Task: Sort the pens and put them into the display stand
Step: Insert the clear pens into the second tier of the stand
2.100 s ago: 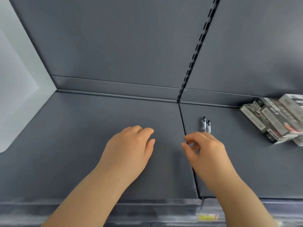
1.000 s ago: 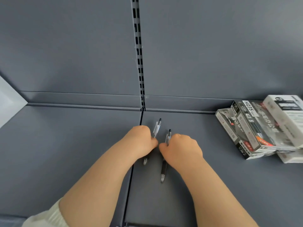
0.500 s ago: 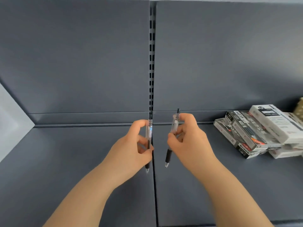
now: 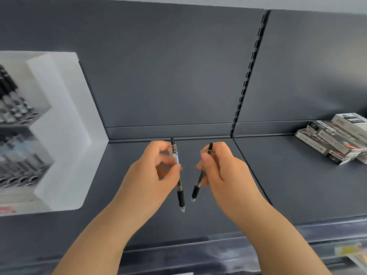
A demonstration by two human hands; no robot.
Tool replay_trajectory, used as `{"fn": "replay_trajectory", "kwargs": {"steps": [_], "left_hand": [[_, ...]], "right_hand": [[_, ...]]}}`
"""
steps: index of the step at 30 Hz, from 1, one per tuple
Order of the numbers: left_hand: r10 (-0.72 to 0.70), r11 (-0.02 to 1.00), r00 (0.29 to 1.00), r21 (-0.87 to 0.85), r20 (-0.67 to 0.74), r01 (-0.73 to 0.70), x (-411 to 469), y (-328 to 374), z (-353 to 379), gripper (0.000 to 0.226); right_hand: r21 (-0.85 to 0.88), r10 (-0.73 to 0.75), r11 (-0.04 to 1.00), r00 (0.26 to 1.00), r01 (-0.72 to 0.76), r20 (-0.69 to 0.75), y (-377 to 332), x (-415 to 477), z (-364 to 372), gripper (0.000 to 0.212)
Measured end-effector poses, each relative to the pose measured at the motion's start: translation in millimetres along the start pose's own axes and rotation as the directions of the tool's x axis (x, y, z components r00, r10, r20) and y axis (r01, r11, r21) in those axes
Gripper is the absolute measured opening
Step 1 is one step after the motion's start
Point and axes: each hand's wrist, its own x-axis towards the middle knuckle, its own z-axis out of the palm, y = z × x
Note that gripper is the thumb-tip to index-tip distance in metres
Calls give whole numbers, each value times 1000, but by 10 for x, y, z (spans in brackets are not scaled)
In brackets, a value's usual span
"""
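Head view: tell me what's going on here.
A person stands at a dark shelf with a pen in each hand, both lifted off its surface. The left hand pinches a clear pen with a black grip, tip down. The right hand pinches a second pen, tilted, tip down too. Neither is in the white display stand at the left, which already holds rows of pens. A stack of boxes lies at the right.
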Motion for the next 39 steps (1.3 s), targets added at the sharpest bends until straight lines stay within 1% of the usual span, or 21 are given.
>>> {"fn": "replay_trajectory", "kwargs": {"steps": [2,3,5,8,11,13,16,20,24,28,31,34,36,39], "left_hand": [[5,999,1000,35,0,-5,-98,-89,-157,33],[8,998,1000,58,-11,-8,-141,-121,-229,36],[-3,998,999,66,-44,6,-217,-180,-352,31],[-7,999,996,41,-90,10,-296,-226,-479,13],[20,998,983,65,-184,-9,-335,-218,-564,4],[11,997,969,80,-249,9,-362,-177,-611,7],[-24,997,968,61,-250,41,-393,-127,-693,11],[-9,998,949,61,-314,30,-455,-188,-875,15],[-19,1000,927,-3,-375,19,-603,-327,-1186,16],[41,999,901,28,-432,-32,-672,-514,-1734,11],[110,993,897,76,-428,-85,-674,-682,-2233,12],[149,987,896,123,-419,-107,-653,-889,-2684,11],[195,976,890,173,-412,-133,-632,-1042,-2906,13],[246,956,900,242,-359,-164,-585,-1223,-3121,13]], "right_hand": [[-31,-23,999,1000,22,0,-106,-44,184,16],[-42,-33,999,999,33,0,-158,-58,256,14],[-53,-54,997,999,54,1,-258,-73,370,10],[-32,-83,996,997,83,1,-380,-64,472,9],[4,-125,992,992,125,2,-459,-32,523,8],[44,-133,990,991,131,34,-498,-5,542,10],[112,-141,984,989,136,41,-547,36,577,12],[191,-154,971,987,144,39,-637,45,694,14],[213,-168,965,985,156,38,-824,8,913,21],[194,-236,952,972,235,-21,-1211,39,1270,25],[182,-257,946,963,268,-80,-1561,100,1588,19],[187,-267,938,952,293,-151,-1867,165,1910,17],[170,-280,936,945,308,-170,-2010,188,2124,17],[143,-280,940,940,309,-194,-2149,176,2390,16]]}}
